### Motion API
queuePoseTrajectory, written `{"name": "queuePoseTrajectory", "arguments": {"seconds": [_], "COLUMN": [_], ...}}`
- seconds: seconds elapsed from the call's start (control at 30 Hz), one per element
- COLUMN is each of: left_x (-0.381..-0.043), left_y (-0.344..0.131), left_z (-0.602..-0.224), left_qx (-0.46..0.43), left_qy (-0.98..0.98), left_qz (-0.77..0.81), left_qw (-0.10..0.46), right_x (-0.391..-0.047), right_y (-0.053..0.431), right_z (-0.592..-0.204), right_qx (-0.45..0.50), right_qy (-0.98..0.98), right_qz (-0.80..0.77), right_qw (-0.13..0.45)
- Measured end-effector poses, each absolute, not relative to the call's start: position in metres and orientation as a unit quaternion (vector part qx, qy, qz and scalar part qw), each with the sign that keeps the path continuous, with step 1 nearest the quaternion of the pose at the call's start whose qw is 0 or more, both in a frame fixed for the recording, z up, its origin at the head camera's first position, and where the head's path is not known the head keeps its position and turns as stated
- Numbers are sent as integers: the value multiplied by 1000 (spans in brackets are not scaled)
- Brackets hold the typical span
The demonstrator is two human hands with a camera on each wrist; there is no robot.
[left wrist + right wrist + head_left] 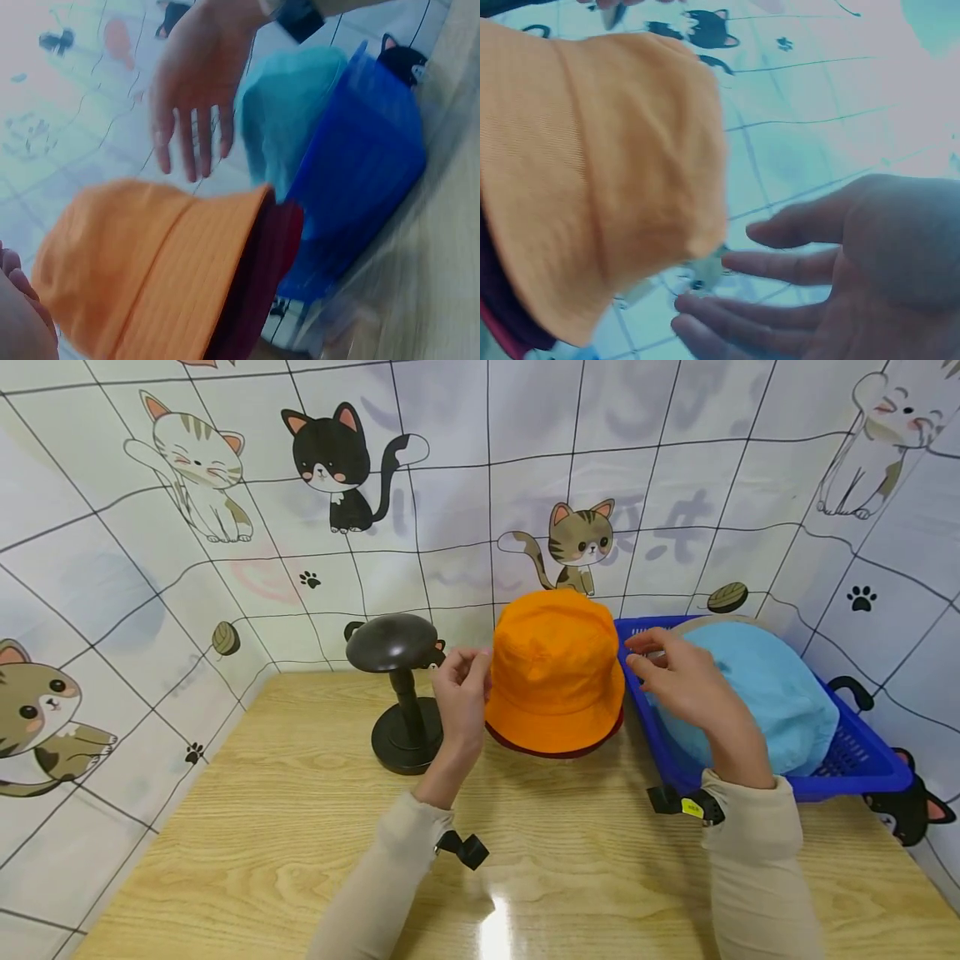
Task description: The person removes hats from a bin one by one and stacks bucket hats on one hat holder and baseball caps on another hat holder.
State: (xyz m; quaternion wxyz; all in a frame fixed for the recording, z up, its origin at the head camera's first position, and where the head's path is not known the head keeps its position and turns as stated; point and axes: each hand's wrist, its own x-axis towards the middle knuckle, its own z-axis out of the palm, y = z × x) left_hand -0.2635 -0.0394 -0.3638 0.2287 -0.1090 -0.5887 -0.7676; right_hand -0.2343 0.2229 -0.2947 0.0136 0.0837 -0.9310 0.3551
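An orange bucket hat (pixel 557 668) stands crown up in the middle of the head view, with a dark red brim (pixel 283 251) showing beneath its own. My left hand (pixel 461 693) is at the hat's left side, fingers loosely bent, fingertips right at the crown's edge. In the left wrist view only part of that hand shows, beside the crown. To the right of the hat, my right hand (pixel 693 685) hovers near the basket's left rim with fingers spread and relaxed. The right wrist view shows a gap between its fingers (pixel 780 266) and the orange crown.
A blue plastic basket (pixel 870 768) on the right holds a light blue hat (pixel 772 693) and a beige one behind it. A black hat stand (pixel 405 693) with a rounded top is left of the orange hat. Cat-patterned sheeting (pixel 450 485) backs the wooden table (pixel 300 860).
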Motion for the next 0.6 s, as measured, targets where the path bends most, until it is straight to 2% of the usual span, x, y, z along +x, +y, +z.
{"name": "queuePoseTrajectory", "arguments": {"seconds": [0.3, 0.6], "left_x": [-230, -211], "left_y": [-2, 29], "left_z": [-363, -375], "left_qx": [-183, -242], "left_qy": [-592, -629], "left_qz": [-773, -738], "left_qw": [132, 20], "right_x": [-209, -193], "right_y": [256, 293], "right_z": [-281, -277], "right_qx": [121, 77], "right_qy": [-942, -949], "right_qz": [293, 286], "right_qw": [111, 110]}}
